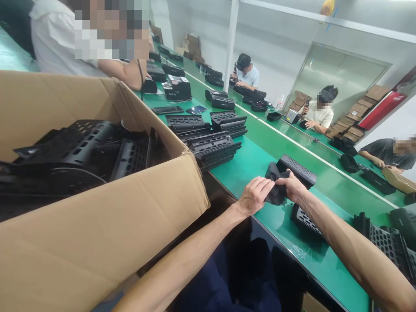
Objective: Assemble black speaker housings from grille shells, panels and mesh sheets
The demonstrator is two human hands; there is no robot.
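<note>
Seen from the head camera, the left hand (255,195) and right hand (294,187) both gripped a black cloth (275,184) above the near edge of the green bench (260,160), just in front of a black perforated housing (297,170). A cardboard box (97,242) of black parts stood at the near left, with stacked black grilles (212,149) beyond it.

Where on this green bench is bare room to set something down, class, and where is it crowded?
Bare green lies between the stacked black grilles and the left hand, and beyond the white line. Crowded: around the right hand, over a grille, and inside the cardboard box.
</note>
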